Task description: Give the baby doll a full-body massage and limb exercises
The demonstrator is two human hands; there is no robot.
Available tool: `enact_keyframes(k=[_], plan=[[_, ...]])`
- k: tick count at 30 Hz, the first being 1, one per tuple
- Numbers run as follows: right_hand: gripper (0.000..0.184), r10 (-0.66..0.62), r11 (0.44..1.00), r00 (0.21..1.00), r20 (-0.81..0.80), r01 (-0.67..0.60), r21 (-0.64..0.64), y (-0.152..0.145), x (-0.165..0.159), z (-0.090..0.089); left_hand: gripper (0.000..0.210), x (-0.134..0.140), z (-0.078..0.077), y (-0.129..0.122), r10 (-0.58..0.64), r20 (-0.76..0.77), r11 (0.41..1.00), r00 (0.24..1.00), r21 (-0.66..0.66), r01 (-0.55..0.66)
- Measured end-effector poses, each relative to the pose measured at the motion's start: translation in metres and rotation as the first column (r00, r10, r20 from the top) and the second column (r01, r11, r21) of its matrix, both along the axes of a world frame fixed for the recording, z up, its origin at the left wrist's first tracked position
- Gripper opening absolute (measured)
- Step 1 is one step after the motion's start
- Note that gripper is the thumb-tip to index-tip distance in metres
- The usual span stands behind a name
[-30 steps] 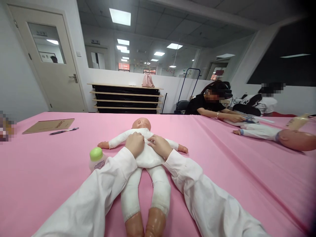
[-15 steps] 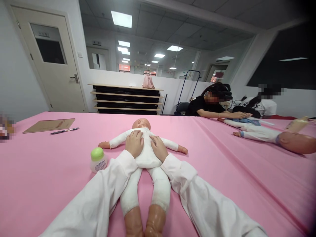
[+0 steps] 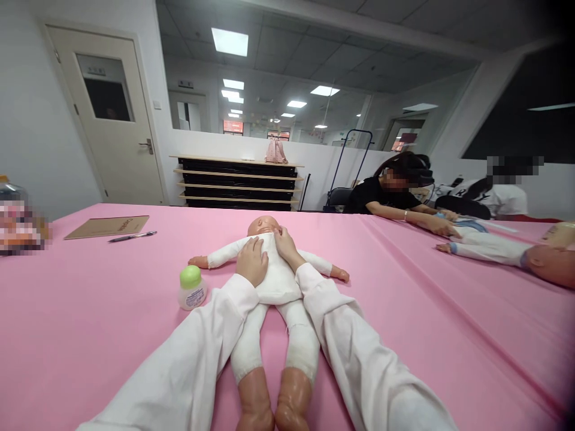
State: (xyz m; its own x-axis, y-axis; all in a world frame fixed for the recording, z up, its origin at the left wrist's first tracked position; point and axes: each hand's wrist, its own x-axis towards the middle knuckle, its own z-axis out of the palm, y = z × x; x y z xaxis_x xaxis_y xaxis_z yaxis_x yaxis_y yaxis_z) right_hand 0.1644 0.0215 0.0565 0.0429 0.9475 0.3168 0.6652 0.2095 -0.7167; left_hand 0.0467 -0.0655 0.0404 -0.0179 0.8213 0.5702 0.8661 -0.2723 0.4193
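A baby doll with a white cloth body lies on its back on the pink-covered table, its feet toward me and its arms spread. My left hand rests flat on the left side of its chest, fingers stretched out. Higher up, my right hand touches the doll near the neck and upper chest, on the right side. Its fingers look extended, and nothing shows in them. Beside my left forearm stands a small jar with a green lid.
A brown notebook and a pen lie at the back left, near a blurred bottle. To the right, a person in black handles another doll. A pale bottle stands at the right edge.
My right hand has slid up the doll's chest toward its neck. My left hand stays on the chest. The view has shifted slightly left, and the other person's hands have reached closer to their doll.
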Motion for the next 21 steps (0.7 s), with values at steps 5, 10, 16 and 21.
enact_keyframes(k=[5,10,16,21], plan=[[0.053,0.098,0.995,0.994,0.039,-0.099,0.028,0.001,-0.002,-0.02,0.036,0.0,-0.001,0.002,-0.043,0.069,0.999,0.997,0.015,0.042],[0.05,0.141,0.986,0.982,0.128,-0.151,0.071,-0.001,0.004,-0.021,0.033,-0.005,-0.007,0.005,-0.028,0.238,0.997,0.971,0.077,0.01],[0.049,0.154,0.988,0.979,0.134,-0.157,0.012,-0.005,0.003,-0.018,0.033,-0.02,-0.016,0.008,0.336,0.355,0.941,0.872,-0.169,-0.294],[0.051,0.141,0.99,0.987,0.084,-0.137,-0.044,0.0,0.001,-0.01,0.03,-0.027,-0.023,0.006,0.405,0.309,0.905,0.86,-0.268,-0.33]])
